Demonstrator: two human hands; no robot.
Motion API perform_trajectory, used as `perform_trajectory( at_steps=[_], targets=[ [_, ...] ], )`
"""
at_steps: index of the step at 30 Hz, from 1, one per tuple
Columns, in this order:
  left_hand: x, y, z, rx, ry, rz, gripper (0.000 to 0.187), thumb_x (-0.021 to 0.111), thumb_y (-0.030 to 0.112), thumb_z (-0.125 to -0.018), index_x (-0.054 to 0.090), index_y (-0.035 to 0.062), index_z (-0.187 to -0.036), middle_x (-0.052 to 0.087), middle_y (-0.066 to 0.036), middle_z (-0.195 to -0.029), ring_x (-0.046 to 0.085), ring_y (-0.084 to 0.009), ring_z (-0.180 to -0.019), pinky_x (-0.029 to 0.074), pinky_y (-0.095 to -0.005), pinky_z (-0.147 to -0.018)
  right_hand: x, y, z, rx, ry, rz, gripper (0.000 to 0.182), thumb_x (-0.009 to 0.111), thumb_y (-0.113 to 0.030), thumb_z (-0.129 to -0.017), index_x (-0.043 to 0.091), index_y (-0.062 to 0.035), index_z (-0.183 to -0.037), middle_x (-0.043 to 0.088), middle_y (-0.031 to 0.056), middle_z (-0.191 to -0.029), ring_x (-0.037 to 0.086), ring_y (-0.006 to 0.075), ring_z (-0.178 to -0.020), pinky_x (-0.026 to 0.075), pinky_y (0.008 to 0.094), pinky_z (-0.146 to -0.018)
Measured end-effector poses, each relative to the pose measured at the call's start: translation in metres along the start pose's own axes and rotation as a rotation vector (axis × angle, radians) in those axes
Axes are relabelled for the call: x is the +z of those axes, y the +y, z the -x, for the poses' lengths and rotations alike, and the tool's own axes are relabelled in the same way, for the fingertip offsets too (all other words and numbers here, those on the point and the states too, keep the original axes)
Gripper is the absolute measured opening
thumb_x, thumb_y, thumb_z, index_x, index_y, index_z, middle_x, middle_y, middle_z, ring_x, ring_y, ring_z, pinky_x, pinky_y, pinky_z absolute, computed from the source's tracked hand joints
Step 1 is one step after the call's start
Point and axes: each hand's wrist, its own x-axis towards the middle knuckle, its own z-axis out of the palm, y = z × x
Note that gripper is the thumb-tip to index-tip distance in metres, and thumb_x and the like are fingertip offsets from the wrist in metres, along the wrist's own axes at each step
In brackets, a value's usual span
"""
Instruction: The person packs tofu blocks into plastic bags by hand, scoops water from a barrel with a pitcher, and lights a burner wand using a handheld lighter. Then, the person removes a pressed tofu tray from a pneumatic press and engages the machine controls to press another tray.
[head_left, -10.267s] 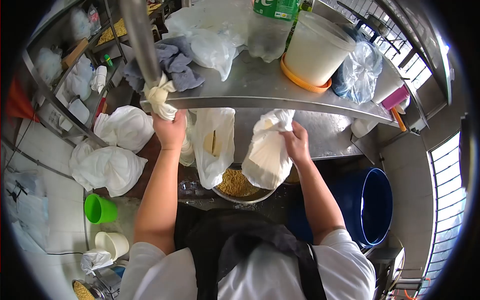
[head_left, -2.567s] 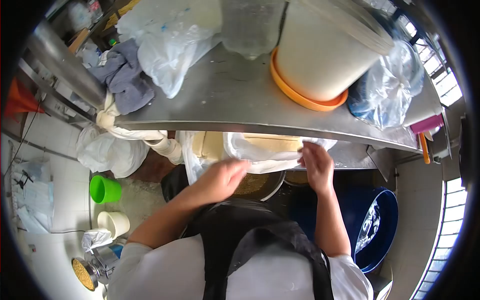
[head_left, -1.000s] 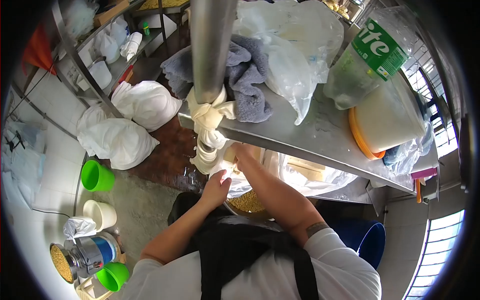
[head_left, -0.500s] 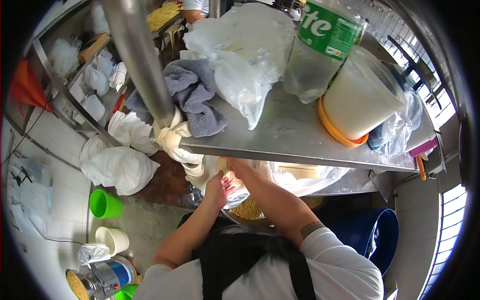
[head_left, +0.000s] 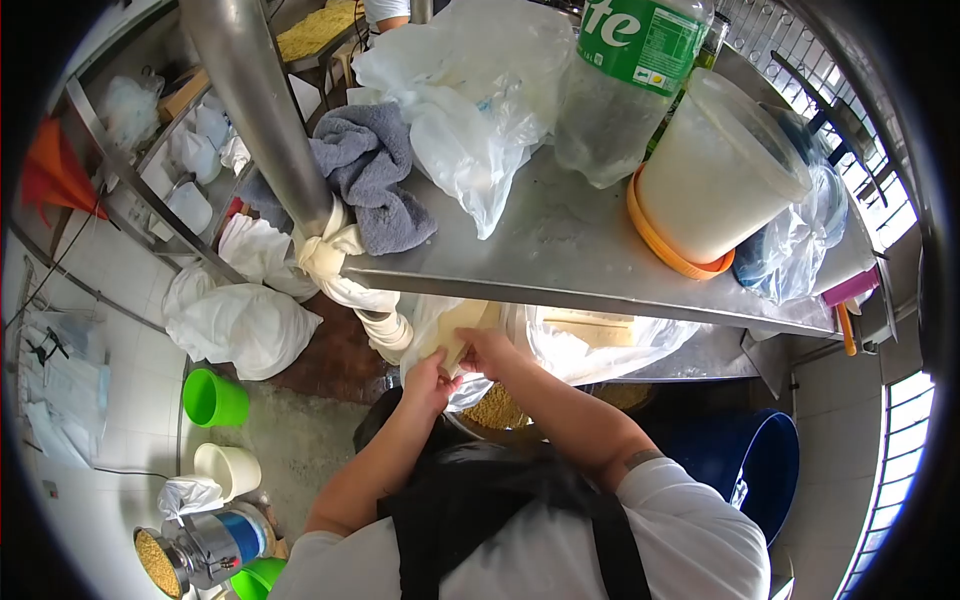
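Note:
Below the steel shelf, a flat pale cream sheet [head_left: 476, 316] lies over a clear plastic bag [head_left: 425, 312]. My left hand [head_left: 432, 382] is closed at the sheet's near left edge, thumb on top. My right hand [head_left: 486, 354] grips its near right side with bent fingers, close beside the left one. The exact kind of food or material I cannot tell. To the right, more pale cream slabs [head_left: 585, 327] sit in another open plastic bag [head_left: 660, 335]. Just under my right forearm shows a bowl of yellowish grains [head_left: 495, 408].
Above my hands, the steel shelf [head_left: 560, 235] carries a grey towel [head_left: 372, 170], a plastic bag [head_left: 470, 100], a green-labelled bottle [head_left: 615, 100] and a white tub [head_left: 715, 160]. A cloth-wrapped post [head_left: 265, 100] stands left. A blue barrel [head_left: 740, 470] is at right, green bucket [head_left: 215, 398] at left.
The cream sheet now shows more plainly beyond my hands. My right hand has shifted slightly right, and my left fingers have closed in. The view has tilted a little.

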Motion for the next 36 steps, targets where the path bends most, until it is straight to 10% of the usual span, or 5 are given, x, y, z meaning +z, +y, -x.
perform_trajectory(
  at_steps=[5, 7, 10, 21, 36],
  targets=[
    [0.015, 0.007, 0.006, 0.040, 0.003, 0.052, 0.032, 0.071, 0.027, -0.101, 0.061, 0.0118, -0.127, 0.062, -0.008, -0.117, 0.062, -0.0249, -0.102, 0.055, -0.0515, -0.088, 0.000, -0.041, 0.003, -0.040, 0.177, 0.629, 0.040, 0.072, -0.039, -0.096, 0.072, -0.0008, -0.106, 0.073, 0.0172, -0.106, 0.072, 0.0271, -0.095, 0.057, 0.0426, -0.080],
    [0.014, 0.007, 0.010, 0.041, 0.058, 0.038, 0.032, 0.071, 0.026, -0.101, 0.061, 0.0112, -0.128, 0.062, -0.008, -0.117, 0.062, -0.0251, -0.103, 0.055, -0.0512, -0.089, 0.011, -0.055, 0.025, -0.753, 0.521, 0.987, 0.041, 0.067, -0.036, -0.098, 0.072, 0.0017, -0.114, 0.072, 0.0273, -0.116, 0.070, 0.0412, -0.107, 0.054, 0.0514, -0.093],
    [0.007, -0.001, 0.007, 0.100, 0.047, 0.045, 0.031, 0.072, 0.024, -0.101, 0.061, 0.0098, -0.127, 0.064, -0.008, -0.116, 0.063, -0.0247, -0.103, 0.055, -0.0489, -0.090, 0.000, -0.065, -0.010, -1.073, 0.481, 1.052, 0.044, 0.064, -0.036, -0.098, 0.069, -0.0006, -0.124, 0.069, 0.0289, -0.126, 0.064, 0.0478, -0.118, 0.048, 0.0534, -0.104],
    [-0.012, 0.001, -0.021, 0.119, -0.041, 0.144, 0.033, 0.074, 0.012, -0.097, 0.060, 0.0031, -0.126, 0.070, -0.009, -0.119, 0.069, -0.0255, -0.107, 0.055, -0.0405, -0.081, -0.011, -0.088, -0.079, -0.869, 0.284, 1.589, 0.044, 0.064, -0.039, -0.099, 0.070, -0.0065, -0.129, 0.069, 0.0209, -0.132, 0.063, 0.0410, -0.124, 0.047, 0.0499, -0.108],
    [-0.061, 0.013, 0.040, 0.037, -0.137, -0.025, 0.049, 0.065, 0.011, -0.101, 0.051, 0.0130, -0.147, 0.063, -0.009, -0.140, 0.064, -0.0313, -0.124, 0.053, -0.0527, -0.092, -0.007, -0.024, 0.034, -0.755, 0.432, 1.069, 0.096, 0.090, -0.026, -0.078, 0.041, 0.0045, -0.154, 0.061, 0.0273, -0.139, 0.058, 0.0406, -0.133, 0.045, 0.0436, -0.114]
  ],
)
